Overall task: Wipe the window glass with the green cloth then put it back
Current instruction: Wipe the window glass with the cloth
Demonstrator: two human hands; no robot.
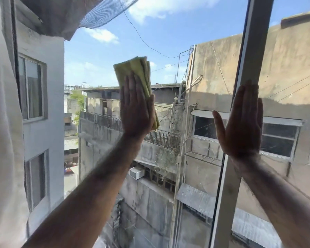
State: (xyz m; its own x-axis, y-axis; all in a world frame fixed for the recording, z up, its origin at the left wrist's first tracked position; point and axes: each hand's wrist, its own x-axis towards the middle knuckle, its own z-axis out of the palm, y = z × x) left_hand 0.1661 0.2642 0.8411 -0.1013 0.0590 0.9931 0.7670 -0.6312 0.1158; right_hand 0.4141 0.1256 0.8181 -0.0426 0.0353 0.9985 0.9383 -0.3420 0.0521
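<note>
A folded green cloth [136,70] is pressed flat against the window glass [100,56] under my left hand [135,108], whose fingers lie together over the cloth's lower half. The cloth's upper part sticks out above the fingertips. To the right, my right hand [242,122] rests flat with fingers extended and thumb spread, its palm over the white vertical window frame [254,43] and the glass beside it. It holds nothing.
A pale curtain [4,122] hangs along the left edge. Through the glass are neighbouring concrete buildings, a dark net at the top left and blue sky. The window frame runs slanted from top right to the bottom.
</note>
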